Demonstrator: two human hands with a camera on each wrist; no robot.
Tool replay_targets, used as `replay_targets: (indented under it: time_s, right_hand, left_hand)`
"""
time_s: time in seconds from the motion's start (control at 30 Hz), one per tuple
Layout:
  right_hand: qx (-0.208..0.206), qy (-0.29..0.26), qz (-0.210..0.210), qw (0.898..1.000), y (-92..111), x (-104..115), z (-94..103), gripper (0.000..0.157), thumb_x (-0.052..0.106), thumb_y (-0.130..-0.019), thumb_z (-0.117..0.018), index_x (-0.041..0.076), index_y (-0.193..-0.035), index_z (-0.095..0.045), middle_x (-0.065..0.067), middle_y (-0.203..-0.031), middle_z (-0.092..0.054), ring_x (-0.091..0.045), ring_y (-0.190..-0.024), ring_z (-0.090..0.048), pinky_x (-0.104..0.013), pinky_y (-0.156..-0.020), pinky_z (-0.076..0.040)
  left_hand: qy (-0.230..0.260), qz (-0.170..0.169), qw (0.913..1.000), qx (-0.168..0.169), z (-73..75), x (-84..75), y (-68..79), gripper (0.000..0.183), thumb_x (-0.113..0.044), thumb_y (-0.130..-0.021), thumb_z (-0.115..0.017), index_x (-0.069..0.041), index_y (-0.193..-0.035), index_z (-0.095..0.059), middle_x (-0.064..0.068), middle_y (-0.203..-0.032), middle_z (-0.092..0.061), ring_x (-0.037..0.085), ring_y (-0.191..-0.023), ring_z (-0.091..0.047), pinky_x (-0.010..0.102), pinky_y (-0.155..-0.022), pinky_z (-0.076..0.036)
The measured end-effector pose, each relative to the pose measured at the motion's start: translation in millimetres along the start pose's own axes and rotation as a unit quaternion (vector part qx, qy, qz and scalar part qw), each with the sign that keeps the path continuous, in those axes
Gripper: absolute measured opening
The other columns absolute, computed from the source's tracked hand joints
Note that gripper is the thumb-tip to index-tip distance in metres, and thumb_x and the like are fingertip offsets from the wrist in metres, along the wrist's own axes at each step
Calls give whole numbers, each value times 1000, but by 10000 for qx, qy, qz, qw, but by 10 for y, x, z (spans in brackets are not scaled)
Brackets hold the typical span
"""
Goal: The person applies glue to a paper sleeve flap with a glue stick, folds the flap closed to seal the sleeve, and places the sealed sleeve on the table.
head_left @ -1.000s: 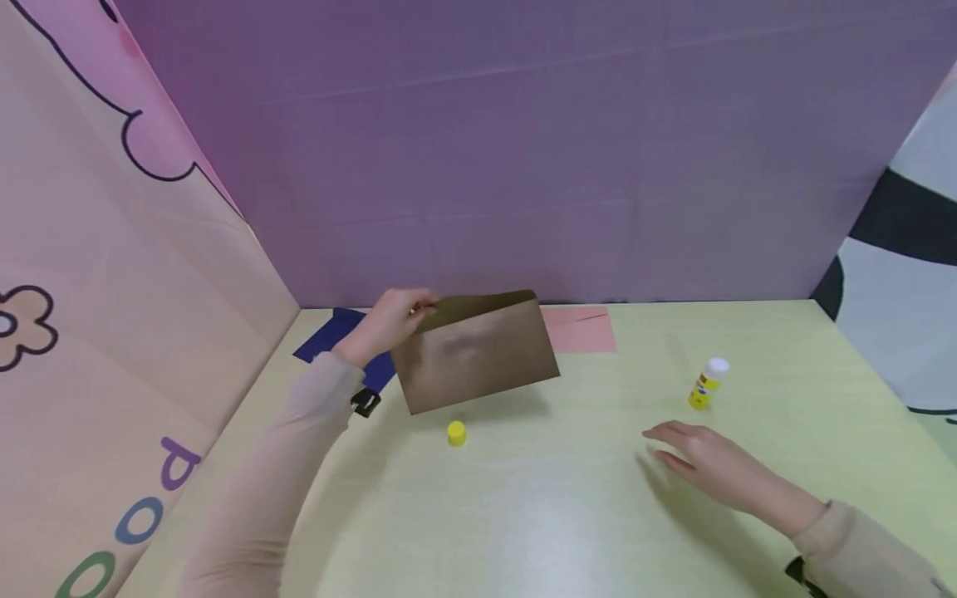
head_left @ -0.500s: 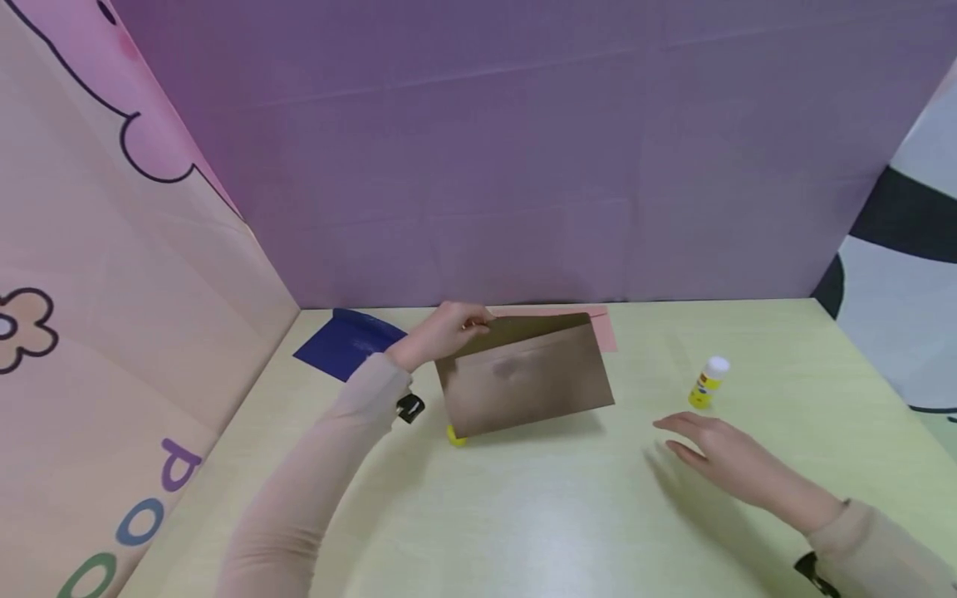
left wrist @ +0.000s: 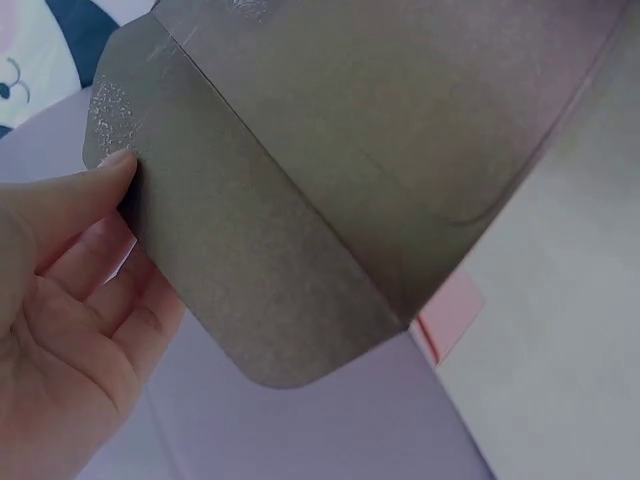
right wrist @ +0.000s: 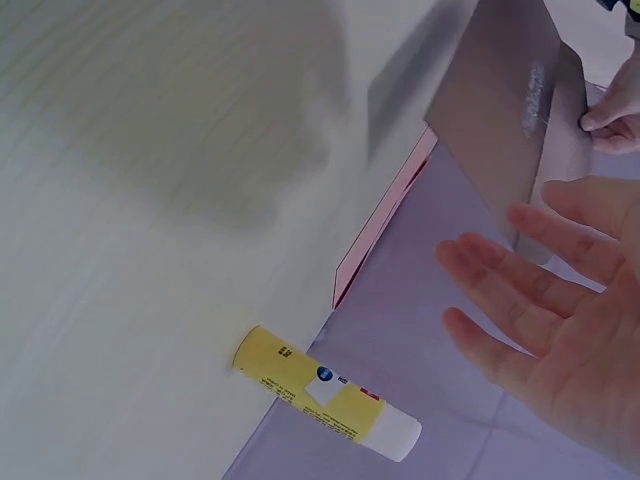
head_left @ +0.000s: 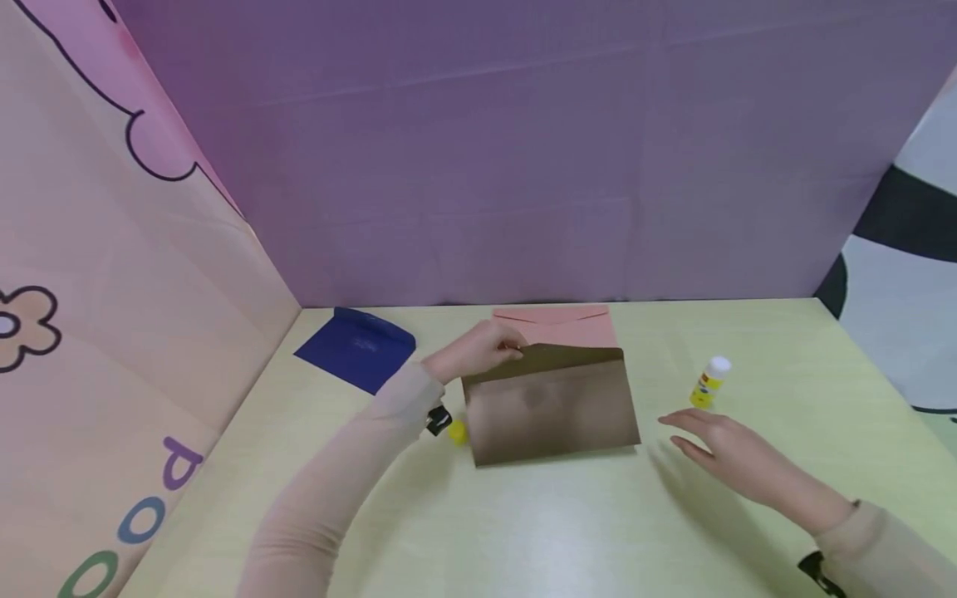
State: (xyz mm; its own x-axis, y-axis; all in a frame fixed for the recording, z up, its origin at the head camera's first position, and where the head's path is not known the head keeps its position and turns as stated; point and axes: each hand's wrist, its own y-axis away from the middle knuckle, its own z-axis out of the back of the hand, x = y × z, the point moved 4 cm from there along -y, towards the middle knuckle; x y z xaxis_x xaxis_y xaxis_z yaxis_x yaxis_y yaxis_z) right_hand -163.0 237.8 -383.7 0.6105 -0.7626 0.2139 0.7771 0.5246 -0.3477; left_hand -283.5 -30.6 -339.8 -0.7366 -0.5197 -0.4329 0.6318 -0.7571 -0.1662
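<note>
My left hand (head_left: 482,349) pinches the flap of a brown envelope (head_left: 553,415) between thumb and fingers, holding it tilted over the middle of the table. Shiny smears, like glue, show on the flap near the thumb in the left wrist view. Off to the right, my right hand (head_left: 728,448) hovers with fingers loosely extended and nothing in it. Just beyond it a yellow glue stick (head_left: 709,384) stands upright, its white end on top. A small yellow cap (head_left: 458,432) sits by the envelope's left edge, partly covered by the left wrist's strap.
A dark blue envelope (head_left: 357,349) lies at the back left of the pale table (head_left: 523,531). Behind the brown one, a pink envelope (head_left: 557,324) lies along the back edge. A purple cloth wall (head_left: 478,166) rises behind the table, with a printed panel (head_left: 134,332) at left.
My left hand has carried the brown envelope rightward and nearer to me, lowering it and uncovering the blue and pink envelopes. My right hand has shifted slightly to the right.
</note>
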Motion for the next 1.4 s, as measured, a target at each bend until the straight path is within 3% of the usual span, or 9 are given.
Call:
replay_targets:
  time_s: [0.23, 0.43, 0.77, 1.0, 1.23, 1.4]
  right_hand:
    - [-247, 66, 272, 9993, -2, 26, -8, 29, -1, -68, -70, 1, -96, -64, -10, -92, -64, -26, -83, -61, -38, -68, -50]
    - [-224, 6, 358, 9991, -5, 48, -32, 28, -2, -68, -69, 0, -95, -63, -10, -91, -64, -26, -82, -61, -38, -67, -51]
    - [93, -109, 153, 9998, -9, 78, -78, 25, 0, -73, -65, -1, -97, -63, -11, -92, -64, -27, -82, -61, -38, -69, -50]
    - [602, -356, -128, 9975, -1, 89, -144, 23, 4, -78, -63, -1, -100, -62, -12, -94, -64, -27, -84, -61, -37, -70, -50]
    - [807, -449, -217, 9955, 12, 104, -185, 23, 5, -79, -61, -2, -101, -62, -14, -95, -64, -29, -84, -61, -38, -71, -50]
    - [975, -491, -251, 9937, 1, 115, -223, 23, 6, -80, -60, -4, -101, -61, -15, -96, -63, -29, -85, -61, -38, -71, -51]
  left_hand:
    - [88, -169, 9995, 236, -217, -22, -49, 10, -3, -83, -59, 0, -89, -66, 8, -86, -66, 8, -71, -54, 15, -65, -43]
    - [53, -54, 9989, 464, -358, -50, -76, 13, -6, -84, -59, 0, -93, -67, 8, -88, -66, 7, -69, -55, 14, -63, -43]
    - [-81, 391, 9948, 942, -578, -87, -93, 17, -8, -85, -58, -2, -98, -66, 8, -95, -66, 13, -81, -60, 17, -70, -46]
    - [-312, 682, 9901, 1191, -714, -69, -90, 18, -9, -85, -58, -4, -100, -66, 6, -98, -66, 13, -86, -60, 16, -74, -45]
    - [-641, 927, 9844, 1348, -779, -66, -99, 18, -12, -85, -59, -7, -101, -67, 2, -97, -65, 10, -84, -58, 17, -75, -45]
    - [-622, 1074, 9819, 1430, -789, -73, -103, 19, -12, -85, -59, -7, -102, -66, 2, -97, -65, 10, -85, -58, 17, -75, -44]
